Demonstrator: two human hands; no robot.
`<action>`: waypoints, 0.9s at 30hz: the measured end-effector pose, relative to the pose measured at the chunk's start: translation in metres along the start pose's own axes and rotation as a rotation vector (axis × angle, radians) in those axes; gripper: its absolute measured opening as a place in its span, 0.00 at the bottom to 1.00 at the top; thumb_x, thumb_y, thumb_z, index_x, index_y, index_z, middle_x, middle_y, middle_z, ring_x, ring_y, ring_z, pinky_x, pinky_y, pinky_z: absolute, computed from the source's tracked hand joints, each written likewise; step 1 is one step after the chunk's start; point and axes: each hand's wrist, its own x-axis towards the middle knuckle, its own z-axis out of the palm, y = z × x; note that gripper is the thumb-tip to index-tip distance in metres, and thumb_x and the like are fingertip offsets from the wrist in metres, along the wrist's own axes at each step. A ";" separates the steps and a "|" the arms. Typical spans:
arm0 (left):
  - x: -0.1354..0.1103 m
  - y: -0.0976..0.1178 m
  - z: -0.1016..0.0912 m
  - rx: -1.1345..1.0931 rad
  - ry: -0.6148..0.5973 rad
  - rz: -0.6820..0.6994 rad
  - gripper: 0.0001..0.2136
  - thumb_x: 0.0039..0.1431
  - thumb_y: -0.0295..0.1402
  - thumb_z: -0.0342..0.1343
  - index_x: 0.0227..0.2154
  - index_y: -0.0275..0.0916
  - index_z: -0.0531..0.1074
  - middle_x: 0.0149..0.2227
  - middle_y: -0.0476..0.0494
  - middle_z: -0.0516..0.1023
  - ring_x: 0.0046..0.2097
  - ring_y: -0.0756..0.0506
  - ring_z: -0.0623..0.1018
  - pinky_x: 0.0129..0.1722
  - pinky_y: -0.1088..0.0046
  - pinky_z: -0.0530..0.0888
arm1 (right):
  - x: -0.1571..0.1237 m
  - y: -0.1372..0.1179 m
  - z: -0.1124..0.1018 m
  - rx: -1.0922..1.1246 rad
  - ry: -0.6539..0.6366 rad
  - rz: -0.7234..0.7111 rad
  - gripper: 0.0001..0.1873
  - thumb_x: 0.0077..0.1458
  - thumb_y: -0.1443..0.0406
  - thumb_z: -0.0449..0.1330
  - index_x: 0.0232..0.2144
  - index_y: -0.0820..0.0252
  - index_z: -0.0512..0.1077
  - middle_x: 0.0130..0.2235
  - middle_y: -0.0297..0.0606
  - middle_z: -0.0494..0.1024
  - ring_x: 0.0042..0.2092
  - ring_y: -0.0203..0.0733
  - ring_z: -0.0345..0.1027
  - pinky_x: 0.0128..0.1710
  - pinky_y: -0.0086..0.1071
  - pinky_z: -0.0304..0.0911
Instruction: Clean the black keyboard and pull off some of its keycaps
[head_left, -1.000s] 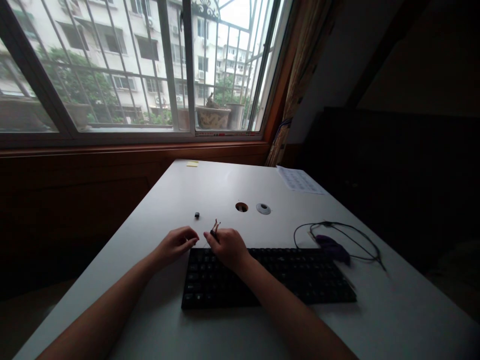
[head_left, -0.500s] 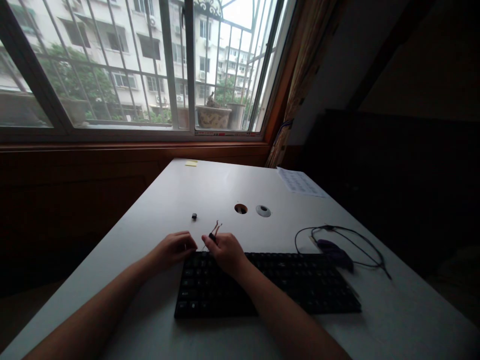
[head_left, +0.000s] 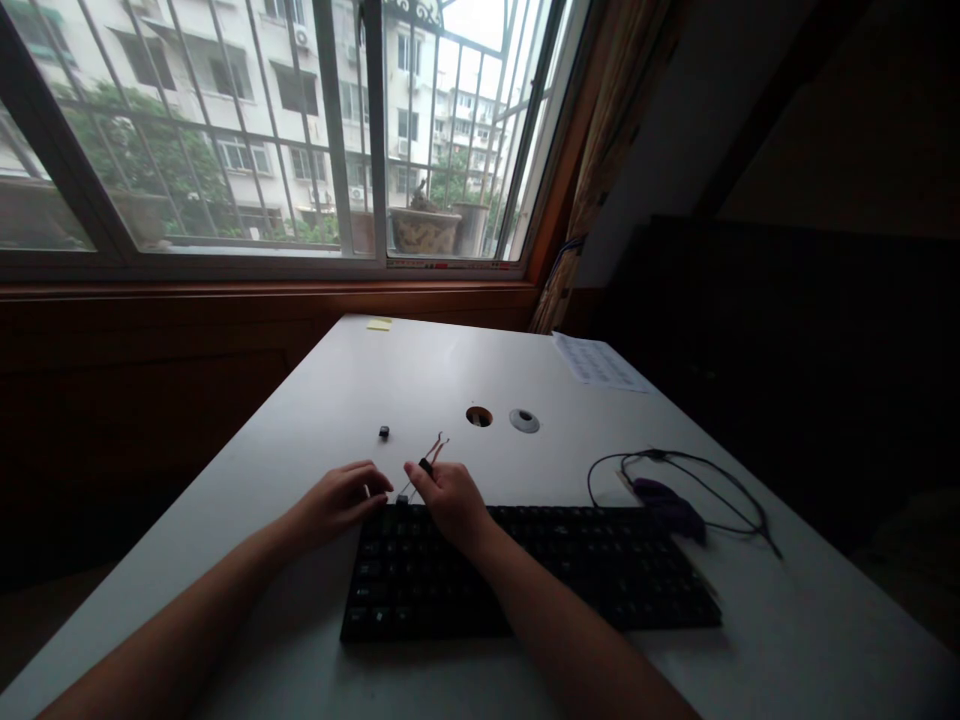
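Eleven o'clock: loose keycap (head_left: 384, 433). I pinch puller (head_left: 426, 466), right hand (head_left: 454, 497); second cap (head_left: 403, 500) seemingly out. Left hand (head_left: 346, 495) loosely spread. Keyboard (head_left: 615, 555) otherwise looks capped.

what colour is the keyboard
Black; the keyboard shows in the head view.

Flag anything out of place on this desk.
A small black block, likely a keycap, lies detached from the black keyboard; the round grey cover sits beside, not over, the open round hole in the white desk.
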 end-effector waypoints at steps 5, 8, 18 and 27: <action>0.000 0.009 0.004 -0.080 -0.034 -0.017 0.12 0.69 0.38 0.59 0.51 0.40 0.77 0.45 0.42 0.78 0.34 0.50 0.77 0.32 0.75 0.73 | -0.001 0.001 0.001 0.059 0.047 0.009 0.29 0.64 0.48 0.54 0.17 0.55 0.56 0.18 0.28 0.55 0.22 0.33 0.50 0.26 0.33 0.44; 0.001 0.009 0.010 -0.053 -0.018 -0.020 0.14 0.66 0.39 0.63 0.51 0.40 0.76 0.46 0.41 0.80 0.34 0.49 0.77 0.33 0.74 0.74 | -0.002 0.002 0.001 0.080 0.042 -0.009 0.28 0.65 0.48 0.54 0.17 0.55 0.57 0.18 0.28 0.56 0.23 0.33 0.51 0.26 0.33 0.44; 0.005 0.021 0.013 -0.169 0.103 -0.141 0.09 0.62 0.35 0.60 0.44 0.39 0.76 0.43 0.42 0.83 0.38 0.46 0.80 0.39 0.70 0.77 | 0.000 0.009 0.001 0.214 0.051 0.011 0.31 0.66 0.44 0.54 0.19 0.55 0.55 0.20 0.26 0.53 0.24 0.32 0.48 0.25 0.33 0.45; 0.006 0.019 0.015 -0.325 0.081 -0.220 0.10 0.61 0.37 0.63 0.42 0.38 0.77 0.40 0.41 0.82 0.40 0.42 0.82 0.41 0.67 0.78 | -0.002 0.007 -0.002 0.320 -0.035 0.025 0.33 0.65 0.39 0.52 0.20 0.55 0.60 0.20 0.28 0.59 0.24 0.34 0.53 0.26 0.33 0.50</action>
